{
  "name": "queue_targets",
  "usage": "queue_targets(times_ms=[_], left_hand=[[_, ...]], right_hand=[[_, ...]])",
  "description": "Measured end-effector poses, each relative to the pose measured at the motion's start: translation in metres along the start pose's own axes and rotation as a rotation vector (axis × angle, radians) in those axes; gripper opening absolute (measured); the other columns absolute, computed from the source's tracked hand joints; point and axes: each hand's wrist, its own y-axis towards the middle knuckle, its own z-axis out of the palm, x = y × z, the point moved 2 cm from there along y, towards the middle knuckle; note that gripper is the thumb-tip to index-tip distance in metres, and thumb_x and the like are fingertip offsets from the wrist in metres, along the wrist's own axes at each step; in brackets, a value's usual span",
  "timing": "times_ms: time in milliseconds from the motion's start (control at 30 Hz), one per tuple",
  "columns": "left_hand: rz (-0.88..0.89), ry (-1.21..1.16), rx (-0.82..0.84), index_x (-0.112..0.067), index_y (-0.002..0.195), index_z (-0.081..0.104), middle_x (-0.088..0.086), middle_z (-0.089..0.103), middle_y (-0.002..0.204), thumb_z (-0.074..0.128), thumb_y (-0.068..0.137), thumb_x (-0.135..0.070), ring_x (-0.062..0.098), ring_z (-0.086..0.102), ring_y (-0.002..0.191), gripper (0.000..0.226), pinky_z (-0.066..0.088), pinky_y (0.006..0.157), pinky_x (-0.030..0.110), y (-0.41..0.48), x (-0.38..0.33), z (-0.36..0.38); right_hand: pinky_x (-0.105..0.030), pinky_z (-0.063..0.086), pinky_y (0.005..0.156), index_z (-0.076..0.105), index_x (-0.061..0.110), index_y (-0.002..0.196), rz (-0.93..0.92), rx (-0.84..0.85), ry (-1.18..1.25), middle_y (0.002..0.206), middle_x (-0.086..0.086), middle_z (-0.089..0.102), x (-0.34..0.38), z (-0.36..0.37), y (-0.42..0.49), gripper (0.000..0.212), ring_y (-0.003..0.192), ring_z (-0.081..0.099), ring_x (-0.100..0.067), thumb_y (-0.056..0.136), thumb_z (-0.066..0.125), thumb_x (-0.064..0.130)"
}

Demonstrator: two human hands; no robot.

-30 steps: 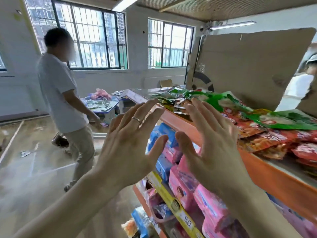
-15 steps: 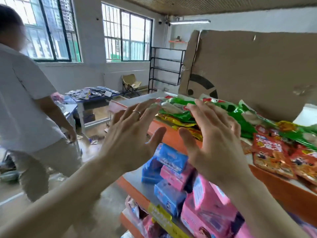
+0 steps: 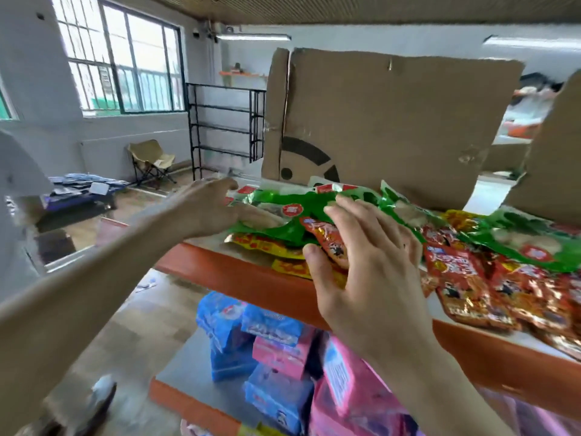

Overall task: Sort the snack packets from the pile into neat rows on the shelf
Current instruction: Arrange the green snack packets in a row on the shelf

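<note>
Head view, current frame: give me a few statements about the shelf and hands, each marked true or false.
1. Cardboard stands behind the packets. True.
2. The lower shelf holds green packets. False: it holds blue packs and pink packs.
3. The right hand is spread over a red packet. True.
4. The packets lie in neat rows. False: they form a loose, overlapping pile.

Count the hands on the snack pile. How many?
2. The left hand touches the green packets on the left; the right hand lies over a red packet, nearer the camera. None looks hidden.
</note>
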Motion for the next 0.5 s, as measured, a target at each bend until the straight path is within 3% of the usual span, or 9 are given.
queue_targets(times_ms=[133,200,267,367,500], left_hand=[[-0.073,-0.208,0.133,-0.022,0.142,0.046,0.009,0.052,0.141,0.056,0.092,-0.056,0.027,0.053,0.118,0.061,0.044,0.094,0.032,0.02,0.002,0.003],[-0.072,-0.396,0.137,-0.021,0.134,0.052,0.006,0.054,0.128,0.067,0.09,-0.044,0.02,0.053,0.105,0.053,0.044,0.082,0.029,0.023,0.002,0.002],[-0.081,-0.551,0.02,-0.023,0.122,0.059,0.002,0.057,0.119,0.077,0.084,-0.025,0.018,0.055,0.099,0.042,0.047,0.076,0.027,0.026,0.007,-0.001],[-0.101,-0.74,-0.197,-0.034,0.094,0.064,0.002,0.068,0.102,0.078,0.077,0.002,0.024,0.065,0.097,0.042,0.057,0.087,0.041,0.024,0.017,-0.009],[-0.109,-0.85,-0.349,-0.028,0.085,0.068,-0.001,0.073,0.082,0.085,0.07,0.0,0.022,0.069,0.08,0.036,0.058,0.086,0.049,0.013,0.014,-0.034]], right_hand=[[-0.042,0.024,0.114,0.052,0.024,0.135,0.009,-0.012,0.002,0.144,0.009,0.047,0.002,0.001,0.001,0.052,0.139,0.034,-0.011,0.094,0.038,0.053],[-0.043,0.025,0.112,0.053,0.024,0.134,0.003,-0.013,-0.008,0.143,0.009,0.048,0.004,0.001,0.002,0.051,0.138,0.036,-0.012,0.094,0.037,0.053],[-0.043,0.027,0.111,0.054,0.024,0.133,0.002,-0.019,0.001,0.142,0.009,0.049,0.004,0.002,0.002,0.051,0.137,0.037,-0.012,0.094,0.037,0.054],[-0.043,0.029,0.111,0.053,0.026,0.134,0.017,-0.012,0.031,0.142,0.012,0.048,0.002,0.001,0.003,0.051,0.137,0.036,-0.01,0.094,0.036,0.055],[-0.045,0.028,0.112,0.051,0.029,0.135,0.031,0.022,0.054,0.142,0.013,0.046,0.002,-0.001,0.005,0.053,0.137,0.034,-0.009,0.094,0.035,0.057]])
